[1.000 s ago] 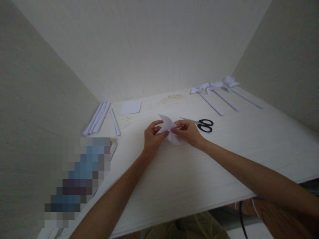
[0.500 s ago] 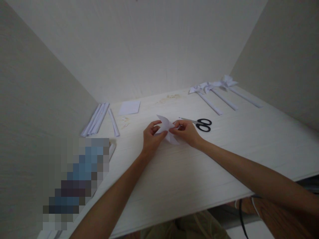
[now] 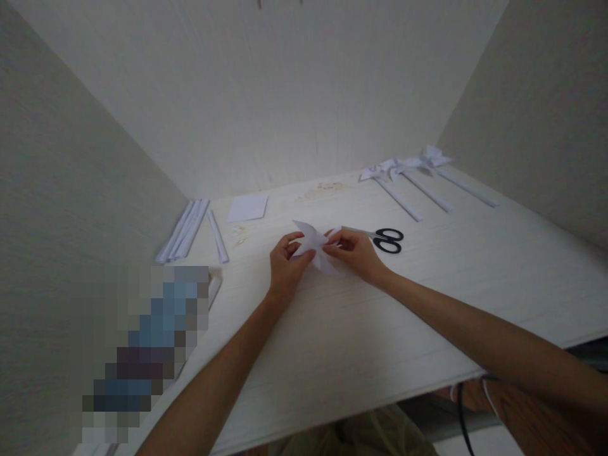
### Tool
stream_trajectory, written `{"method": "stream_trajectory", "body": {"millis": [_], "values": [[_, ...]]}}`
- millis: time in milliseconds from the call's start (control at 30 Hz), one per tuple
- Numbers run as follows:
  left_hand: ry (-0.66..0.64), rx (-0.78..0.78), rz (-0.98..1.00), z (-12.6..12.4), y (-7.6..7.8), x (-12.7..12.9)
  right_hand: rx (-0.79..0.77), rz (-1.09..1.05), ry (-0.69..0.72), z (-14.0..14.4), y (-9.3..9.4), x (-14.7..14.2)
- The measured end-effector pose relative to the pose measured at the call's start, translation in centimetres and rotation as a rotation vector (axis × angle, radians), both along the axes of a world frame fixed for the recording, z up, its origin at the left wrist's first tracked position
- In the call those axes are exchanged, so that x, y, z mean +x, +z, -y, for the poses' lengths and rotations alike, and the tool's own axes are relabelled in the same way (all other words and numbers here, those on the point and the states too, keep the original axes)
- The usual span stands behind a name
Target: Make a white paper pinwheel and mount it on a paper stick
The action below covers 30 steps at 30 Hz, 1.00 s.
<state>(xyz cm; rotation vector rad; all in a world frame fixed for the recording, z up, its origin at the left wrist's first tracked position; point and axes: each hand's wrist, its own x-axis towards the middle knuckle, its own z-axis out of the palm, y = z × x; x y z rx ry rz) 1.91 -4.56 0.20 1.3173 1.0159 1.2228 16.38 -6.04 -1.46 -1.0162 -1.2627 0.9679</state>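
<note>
The white tabletop (image 3: pixel 380 329) fills most of the view. At about 1 o'clock on it lie three finished paper pinwheels (image 3: pixel 408 170) with long paper sticks. At about 10 o'clock lies a bunch of rolled paper sticks (image 3: pixel 186 229), and just beside them, toward 11 o'clock, a flat square of white paper (image 3: pixel 247 207).

Near the middle, both hands meet on a cut piece of white paper (image 3: pixel 314 247). The left hand (image 3: pixel 284 269) has a closed grip on its left side, thumb on top. The right hand (image 3: pixel 357 253) pinches its right side with the fingertips. The paper is lifted a little off the tabletop, with one point sticking up toward 12 o'clock.

Black scissors (image 3: pixel 387 239) lie just beside the right hand, at its 2 o'clock.

It looks like the folding step: the corners are being bent in toward the middle. The next bend likely needs a soft, careful pinch, so the thin paper does not tear.
</note>
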Motion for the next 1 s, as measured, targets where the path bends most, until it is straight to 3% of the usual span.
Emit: {"method": "stream_trajectory", "body": {"millis": [300, 1000], "values": [[0.069, 0.008, 0.041, -0.2, -0.1, -0.2, 0.096, 0.126, -0.003, 0.4, 0.2, 0.2], [0.104, -0.013, 0.052, 0.1, 0.3, 0.0, 0.139, 0.278, -0.026, 1.1, 0.7, 0.1]]}}
